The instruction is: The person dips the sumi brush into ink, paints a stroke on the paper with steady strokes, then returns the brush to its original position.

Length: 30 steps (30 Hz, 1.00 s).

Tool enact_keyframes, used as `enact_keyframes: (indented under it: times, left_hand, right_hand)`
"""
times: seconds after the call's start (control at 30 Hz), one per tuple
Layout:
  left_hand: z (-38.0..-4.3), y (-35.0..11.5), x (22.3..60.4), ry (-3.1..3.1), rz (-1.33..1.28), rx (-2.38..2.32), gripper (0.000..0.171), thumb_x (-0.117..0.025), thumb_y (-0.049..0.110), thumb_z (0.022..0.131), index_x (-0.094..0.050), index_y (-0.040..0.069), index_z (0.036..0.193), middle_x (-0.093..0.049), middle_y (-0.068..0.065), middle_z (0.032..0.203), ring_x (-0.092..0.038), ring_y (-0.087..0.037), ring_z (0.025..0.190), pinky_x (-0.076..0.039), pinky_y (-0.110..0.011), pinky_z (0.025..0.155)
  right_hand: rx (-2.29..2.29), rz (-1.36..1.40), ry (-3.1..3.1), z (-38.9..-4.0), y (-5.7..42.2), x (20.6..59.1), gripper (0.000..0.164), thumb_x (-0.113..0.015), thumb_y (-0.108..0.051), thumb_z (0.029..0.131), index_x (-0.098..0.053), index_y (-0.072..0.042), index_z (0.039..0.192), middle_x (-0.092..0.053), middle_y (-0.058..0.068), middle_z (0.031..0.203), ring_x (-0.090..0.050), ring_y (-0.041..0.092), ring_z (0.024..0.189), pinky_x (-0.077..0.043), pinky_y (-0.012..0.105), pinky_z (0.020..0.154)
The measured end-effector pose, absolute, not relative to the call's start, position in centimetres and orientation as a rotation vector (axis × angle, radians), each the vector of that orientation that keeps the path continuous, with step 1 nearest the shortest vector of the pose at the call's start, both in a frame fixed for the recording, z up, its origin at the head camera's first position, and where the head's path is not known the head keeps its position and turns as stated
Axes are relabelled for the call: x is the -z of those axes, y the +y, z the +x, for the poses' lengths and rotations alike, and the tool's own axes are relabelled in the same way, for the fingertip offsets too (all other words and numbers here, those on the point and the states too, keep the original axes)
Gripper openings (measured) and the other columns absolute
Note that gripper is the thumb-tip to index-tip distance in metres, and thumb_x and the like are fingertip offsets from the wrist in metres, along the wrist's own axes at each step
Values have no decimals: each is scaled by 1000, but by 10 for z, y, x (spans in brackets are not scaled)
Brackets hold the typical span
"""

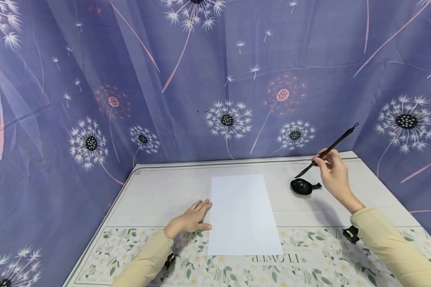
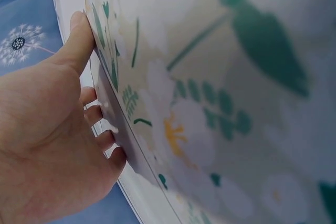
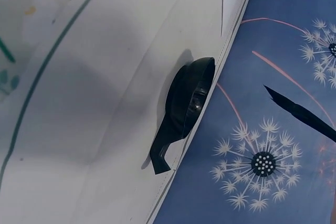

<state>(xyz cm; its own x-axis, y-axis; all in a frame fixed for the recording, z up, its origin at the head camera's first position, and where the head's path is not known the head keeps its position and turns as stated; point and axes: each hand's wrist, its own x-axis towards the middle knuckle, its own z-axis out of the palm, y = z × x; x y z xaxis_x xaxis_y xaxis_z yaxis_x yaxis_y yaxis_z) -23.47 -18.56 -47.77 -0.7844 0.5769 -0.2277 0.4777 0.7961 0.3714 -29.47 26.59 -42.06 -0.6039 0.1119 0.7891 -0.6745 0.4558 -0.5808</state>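
Observation:
In the head view, my right hand point(image 1: 333, 171) pinches a dark-handled brush point(image 1: 332, 147), its black tip slanting down to the left. Just under that tip sits a small black ink dish point(image 1: 301, 186) with a short handle. The right wrist view shows the brush tip point(image 3: 294, 109) apart from the dish point(image 3: 190, 98); the hand is almost wholly out of that frame. A blank white sheet of paper point(image 1: 242, 215) lies at the middle of the table. My left hand point(image 1: 192, 218) rests with fingers spread at the paper's left edge; the left wrist view shows its thumb point(image 2: 79, 40) extended.
A white cloth with a floral band point(image 1: 136, 251) covers the table point(image 1: 165, 191). Behind and at both sides hangs a purple curtain point(image 1: 186, 131) with dandelion prints. Dark wrist straps point(image 1: 351, 234) show near the sleeves.

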Motion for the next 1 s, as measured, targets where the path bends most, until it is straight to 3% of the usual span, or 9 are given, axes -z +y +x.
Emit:
enact_keyframes:
  times: [0.37,0.6,0.83,1.0]
  left_hand:
    - [-234,-187,479,2647,852,-442,80,-56,40,97,-17,-4,151,-12,-28,158,-12,-49,145,-20,-58,118]
    - [-234,-188,479,2650,840,-461,81,-56,43,96,-18,-4,150,-12,-27,158,-12,-49,145,-20,-58,118]
    - [-235,-188,480,2654,818,-430,81,-57,40,96,-17,-2,152,-10,-25,160,-11,-46,146,-19,-56,119]
    - [-235,-187,480,2655,805,-445,80,-59,39,95,-19,-2,151,-12,-25,159,-13,-46,146,-20,-55,119]
  right_hand:
    - [-1249,516,-1888,-293,256,417,18,-57,20,85,-51,19,102,-61,-12,90,-61,-14,85,-52,5,75]
    - [-1264,549,-1885,-279,243,401,17,-57,20,85,-51,20,101,-63,-2,88,-62,-12,85,-52,6,75]
    - [-1243,554,-1903,-274,236,395,17,-58,20,85,-51,20,101,-63,-1,87,-62,-13,85,-52,6,73]
    - [-1203,551,-1913,-274,233,394,18,-58,21,84,-51,20,101,-64,15,85,-61,-14,84,-53,6,71]
